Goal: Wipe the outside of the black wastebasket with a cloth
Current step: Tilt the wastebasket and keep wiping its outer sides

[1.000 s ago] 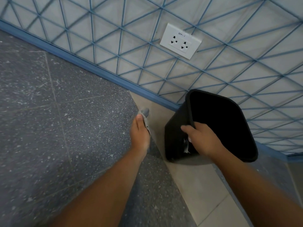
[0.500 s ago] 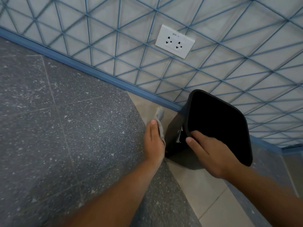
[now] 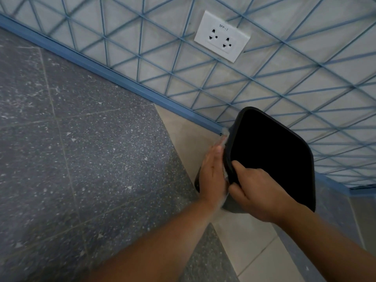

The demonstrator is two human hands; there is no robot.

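The black wastebasket (image 3: 270, 157) stands tilted on the floor by the wall, its dark opening facing me. My right hand (image 3: 256, 192) grips its near rim, thumb inside the opening. My left hand (image 3: 212, 174) lies flat against the basket's left outer side and presses a grey cloth (image 3: 223, 140) there. Only a strip of the cloth shows, past my fingertips and along the palm's edge. The side under my hand is hidden.
A wall with a blue triangle pattern rises behind the basket, carrying a white double socket (image 3: 222, 36). A blue skirting strip (image 3: 126, 78) runs along its foot. The floor is dark speckled tile (image 3: 81, 159) on the left and pale tile (image 3: 250, 247) under the basket.
My left hand moved right with the cloth, from the floor side onto the basket's left wall. The right hand shifted its hold on the near rim.
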